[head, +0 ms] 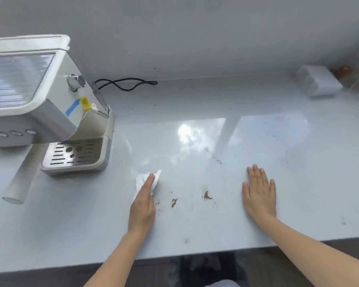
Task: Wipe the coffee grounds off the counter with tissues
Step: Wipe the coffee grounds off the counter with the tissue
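My left hand (pixel 143 206) presses a crumpled white tissue (pixel 141 179) flat against the pale glossy counter (pixel 195 131), fingers straight and together on top of it. Just right of that hand lie brown coffee grounds: a small smear (pixel 174 202) and a second clump (pixel 206 196), with fine specks around them. My right hand (pixel 260 192) rests palm down on the counter to the right of the grounds, fingers spread, holding nothing.
A cream espresso machine (pixel 39 96) with a metal drip tray (pixel 75 154) stands at the left, its portafilter handle (pixel 21 181) jutting toward me. A black cord (pixel 124 82) lies by the wall. A white tissue pack (pixel 317 82) sits far right. The counter's front edge (pixel 195 253) is close.
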Tool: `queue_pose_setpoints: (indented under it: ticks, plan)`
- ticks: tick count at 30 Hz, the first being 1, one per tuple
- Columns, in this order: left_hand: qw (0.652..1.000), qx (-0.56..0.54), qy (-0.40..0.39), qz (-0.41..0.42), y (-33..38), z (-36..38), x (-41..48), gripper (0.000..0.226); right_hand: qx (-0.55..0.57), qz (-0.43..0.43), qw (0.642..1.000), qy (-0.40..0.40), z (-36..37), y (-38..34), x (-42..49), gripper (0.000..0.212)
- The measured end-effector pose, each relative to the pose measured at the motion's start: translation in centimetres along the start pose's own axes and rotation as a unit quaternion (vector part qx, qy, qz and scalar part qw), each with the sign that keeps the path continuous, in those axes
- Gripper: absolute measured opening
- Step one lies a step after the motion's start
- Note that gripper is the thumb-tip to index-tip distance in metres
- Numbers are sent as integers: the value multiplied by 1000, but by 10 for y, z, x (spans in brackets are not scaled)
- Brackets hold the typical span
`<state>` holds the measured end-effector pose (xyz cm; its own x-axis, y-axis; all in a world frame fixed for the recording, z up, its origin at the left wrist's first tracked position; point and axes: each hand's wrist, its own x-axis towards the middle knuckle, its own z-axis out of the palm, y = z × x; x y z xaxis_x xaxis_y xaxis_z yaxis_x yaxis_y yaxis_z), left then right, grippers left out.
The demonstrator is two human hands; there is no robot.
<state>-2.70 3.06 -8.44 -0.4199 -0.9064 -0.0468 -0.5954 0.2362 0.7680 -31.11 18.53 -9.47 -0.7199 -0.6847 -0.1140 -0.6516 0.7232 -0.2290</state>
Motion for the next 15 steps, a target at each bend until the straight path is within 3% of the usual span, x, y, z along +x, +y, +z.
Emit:
queue_pose_setpoints:
  ticks: [3,6,9,15]
  plan:
    - [998,-16,36,-43,-4,-9,-5,59,-8,3,1000,0,2,2,0,54]
    - [999,-7,30,-16,-18,-22,-14,51,-9,8,1000,6,1,1,3,52]
    - [997,79,8,15,-35,-40,-16,48,1,-13,1000,14,-10,4,25,46]
    - [966,255,-33,17,-46,-34,-27,57,-49,-61,997,-28,-5,11,50,55]
